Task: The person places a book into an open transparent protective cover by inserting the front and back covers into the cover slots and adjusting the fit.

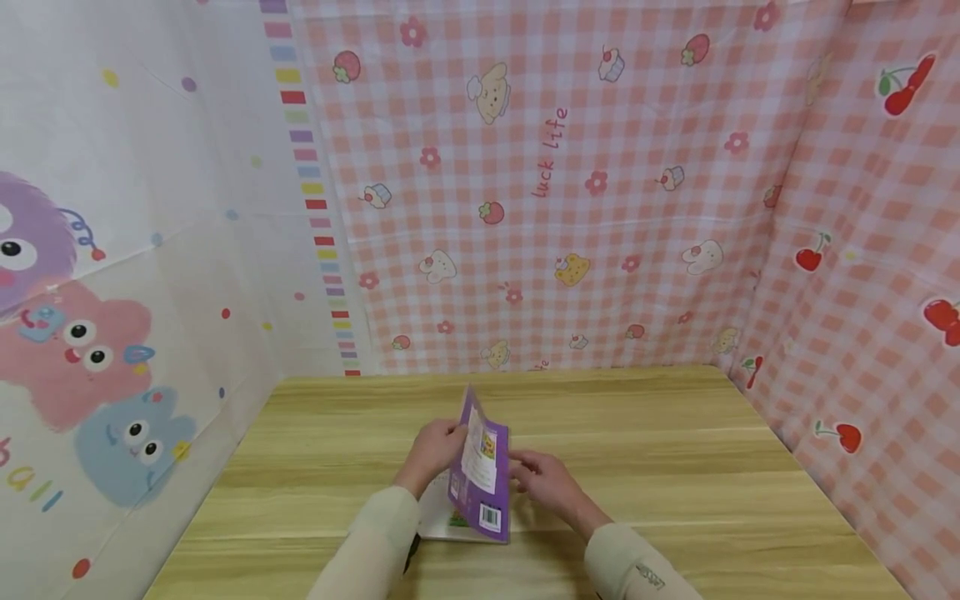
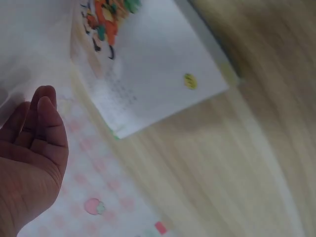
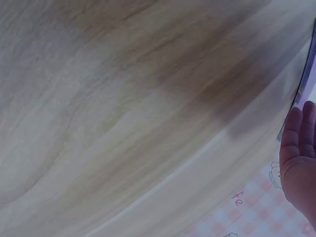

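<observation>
A thin picture book (image 1: 480, 467) lies on the wooden table, its purple cover with a barcode lifted at a slant. Beneath the cover shows a white page (image 2: 163, 64) with a colourful drawing and a small yellow mark. My left hand (image 1: 435, 452) pinches the raised cover near its upper left edge; the left wrist view shows that hand (image 2: 37, 153) with bent fingers beside a pale, blurred sheet. At the book's right edge is my right hand (image 1: 551, 483), fingertips at the purple border. Its fingers look nearly straight in the right wrist view, where the hand (image 3: 299, 158) is partly cut off.
The wood-grain table (image 1: 637, 433) extends around the book on all sides. Behind it hangs a pink checked cloth (image 1: 525, 233), with a white cartoon cloth (image 1: 187, 292) on the left. A small dark object (image 1: 411, 552) shows beside the left sleeve.
</observation>
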`<state>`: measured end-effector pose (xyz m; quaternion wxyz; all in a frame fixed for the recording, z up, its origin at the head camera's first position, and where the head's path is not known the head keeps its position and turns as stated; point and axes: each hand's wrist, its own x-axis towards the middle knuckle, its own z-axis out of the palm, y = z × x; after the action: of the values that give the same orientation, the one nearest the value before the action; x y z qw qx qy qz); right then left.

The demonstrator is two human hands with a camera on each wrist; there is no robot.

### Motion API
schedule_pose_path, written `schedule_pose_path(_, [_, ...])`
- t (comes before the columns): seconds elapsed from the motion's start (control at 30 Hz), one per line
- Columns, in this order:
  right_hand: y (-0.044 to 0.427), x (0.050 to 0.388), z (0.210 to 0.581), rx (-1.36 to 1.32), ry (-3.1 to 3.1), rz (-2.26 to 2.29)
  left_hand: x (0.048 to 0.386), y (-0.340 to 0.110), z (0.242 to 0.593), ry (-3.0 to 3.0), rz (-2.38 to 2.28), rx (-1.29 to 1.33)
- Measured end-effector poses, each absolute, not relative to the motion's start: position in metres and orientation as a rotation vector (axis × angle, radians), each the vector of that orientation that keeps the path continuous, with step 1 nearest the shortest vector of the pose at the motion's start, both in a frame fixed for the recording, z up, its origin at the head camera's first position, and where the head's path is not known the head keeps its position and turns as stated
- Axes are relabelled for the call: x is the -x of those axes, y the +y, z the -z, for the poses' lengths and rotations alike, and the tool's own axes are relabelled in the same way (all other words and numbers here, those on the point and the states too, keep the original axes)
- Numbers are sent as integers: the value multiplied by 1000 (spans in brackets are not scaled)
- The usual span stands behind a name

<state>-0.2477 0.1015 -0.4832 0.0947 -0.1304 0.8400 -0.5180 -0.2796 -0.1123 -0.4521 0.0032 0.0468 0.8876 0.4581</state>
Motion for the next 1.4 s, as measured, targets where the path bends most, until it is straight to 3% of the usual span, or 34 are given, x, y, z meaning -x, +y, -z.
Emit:
schedule_pose_path(0.63, [97,242,506,907,2914,828,270,-141,476,2926,-1182,55])
schedule_pose_path(1.17, [91,234,511,991,3012,422,267,-141,490,2898,-1228,190])
schedule_pose_path(1.4, [90,235,513,966,3002,404,265,-141,493,3017,-913,161])
